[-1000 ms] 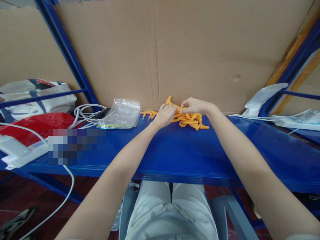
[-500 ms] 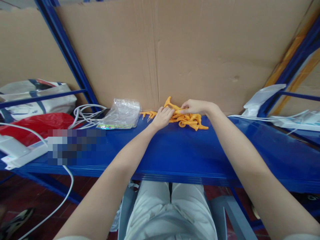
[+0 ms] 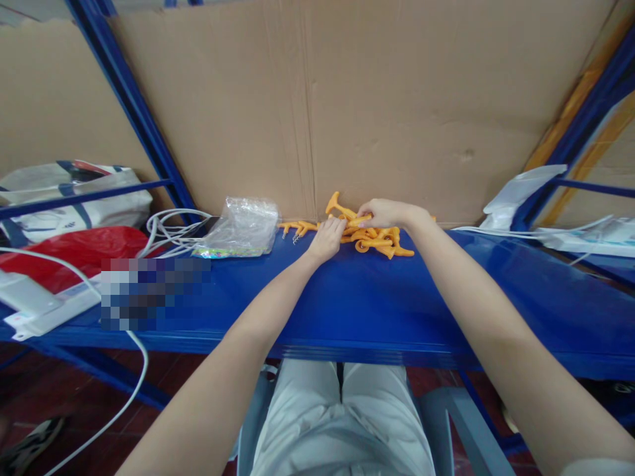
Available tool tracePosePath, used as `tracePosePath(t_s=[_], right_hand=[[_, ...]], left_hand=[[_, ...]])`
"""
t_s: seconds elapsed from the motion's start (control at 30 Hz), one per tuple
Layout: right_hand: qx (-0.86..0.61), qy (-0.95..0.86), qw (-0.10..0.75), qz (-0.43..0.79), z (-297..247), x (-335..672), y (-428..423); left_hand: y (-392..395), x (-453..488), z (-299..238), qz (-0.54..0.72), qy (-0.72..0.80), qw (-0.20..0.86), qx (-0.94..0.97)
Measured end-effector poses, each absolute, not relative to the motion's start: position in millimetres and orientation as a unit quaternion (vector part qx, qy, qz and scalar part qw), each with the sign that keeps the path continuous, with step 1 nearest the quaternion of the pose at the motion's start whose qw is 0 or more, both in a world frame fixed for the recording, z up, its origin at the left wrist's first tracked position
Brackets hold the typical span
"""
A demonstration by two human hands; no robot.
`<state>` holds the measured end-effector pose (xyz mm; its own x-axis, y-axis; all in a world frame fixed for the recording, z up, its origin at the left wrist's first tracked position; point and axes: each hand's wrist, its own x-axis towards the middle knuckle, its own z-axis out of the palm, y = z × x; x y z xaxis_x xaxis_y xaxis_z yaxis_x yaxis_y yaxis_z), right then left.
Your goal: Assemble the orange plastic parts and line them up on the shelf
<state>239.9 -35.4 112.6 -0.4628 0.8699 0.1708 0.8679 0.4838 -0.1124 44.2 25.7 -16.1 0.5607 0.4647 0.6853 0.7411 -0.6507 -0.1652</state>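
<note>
A heap of small orange plastic pieces lies at the back of the blue shelf, against the cardboard sheet. Both my hands reach into it. My left hand rests at the heap's left edge with its fingers curled over some pieces. My right hand is over the top of the heap and pinches one orange piece between thumb and fingers. One T-shaped orange piece stands up just behind my hands. A few more orange pieces lie to the left.
A crumpled clear plastic bag lies left of the heap, with coiled white cables beside it. A red bag and a white power strip sit far left. White packets and cables lie at the right.
My hands have shifted only slightly within the heap. My right hand has lowered a little onto the pieces, and the view has tilted a touch.
</note>
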Motion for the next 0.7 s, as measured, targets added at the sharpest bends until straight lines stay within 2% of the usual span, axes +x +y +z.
tracePosePath(t_s=[0.27, 0.5, 0.7], right_hand=[[-0.533, -0.845, 0.032, -0.016, 115.6, 231.4, -41.7], [-0.507, -0.857, 0.078, -0.051, 111.3, 230.2, -39.5], [-0.467, -0.859, 0.118, -0.176, 108.7, 231.4, -33.2]], left_hand=[[31.9, 43.1, -17.8, -0.315, -0.33, 0.209, -0.865], [32.3, 40.2, -15.5, -0.35, -0.319, 0.214, -0.854], [32.9, 40.4, 3.4, -0.366, -0.347, 0.161, -0.849]])
